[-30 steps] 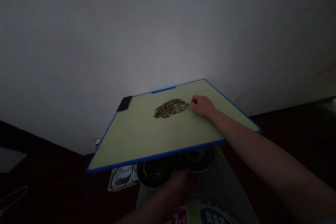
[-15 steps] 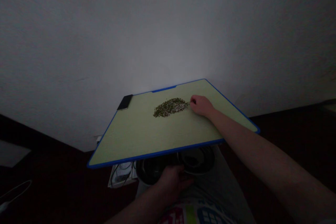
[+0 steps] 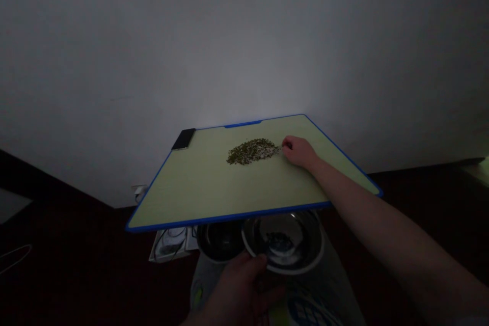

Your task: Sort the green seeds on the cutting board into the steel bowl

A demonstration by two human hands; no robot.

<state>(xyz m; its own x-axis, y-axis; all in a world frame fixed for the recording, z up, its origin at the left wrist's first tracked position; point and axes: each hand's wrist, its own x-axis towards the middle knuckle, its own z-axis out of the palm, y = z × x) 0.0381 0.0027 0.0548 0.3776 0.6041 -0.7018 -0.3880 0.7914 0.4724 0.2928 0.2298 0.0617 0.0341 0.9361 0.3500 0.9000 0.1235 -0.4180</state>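
A loose heap of small greenish-brown grains (image 3: 250, 152), perhaps seeds or beans, lies on a pale board (image 3: 206, 188) with a blue edge. My right hand (image 3: 300, 152) rests at the right end of the heap, its fingers curled together; anything between the fingertips is too small to make out. Below the board's front edge, my left hand (image 3: 244, 280) grips the near rim of a shiny metal bowl (image 3: 305, 244), thumb over the rim. A dark clump (image 3: 278, 240) sits in its bottom. Left of it, partly under the board, is a second metal bowl (image 3: 219, 244).
A dark phone (image 3: 184, 139) lies at the board's far left corner. Behind the board rises a pale wall (image 3: 244, 51). A white box with cables (image 3: 171, 242) is on the floor at the left, near a plug at the wall (image 3: 139, 192).
My left hand has taken the rim of the right bowl, which now sticks out further from under the board. My right hand stays curled by the heap. The view has shifted slightly.
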